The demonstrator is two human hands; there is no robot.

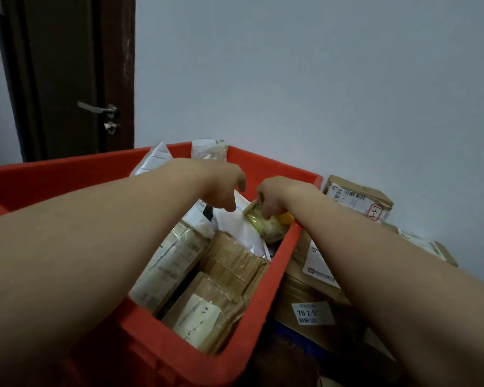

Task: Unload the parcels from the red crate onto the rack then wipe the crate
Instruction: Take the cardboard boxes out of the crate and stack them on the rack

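The right hand (274, 196) grips a yellowish parcel (266, 224) at the far right corner of the red crate (252, 325). The left hand (221, 188) hangs beside it, fingers (229, 205) curled, above white mailers (238, 230).

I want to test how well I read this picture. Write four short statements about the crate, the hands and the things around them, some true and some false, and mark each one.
1. The right hand grips a small yellowish parcel inside the red crate. True.
2. The red crate has been fully unloaded. False: several parcels are in it, among them a brown taped parcel near the front.
3. A cardboard box with the label 70-2-5 lies outside the crate, on its right. True.
4. The door behind the crate is white. False: it is dark brown, with a metal handle.
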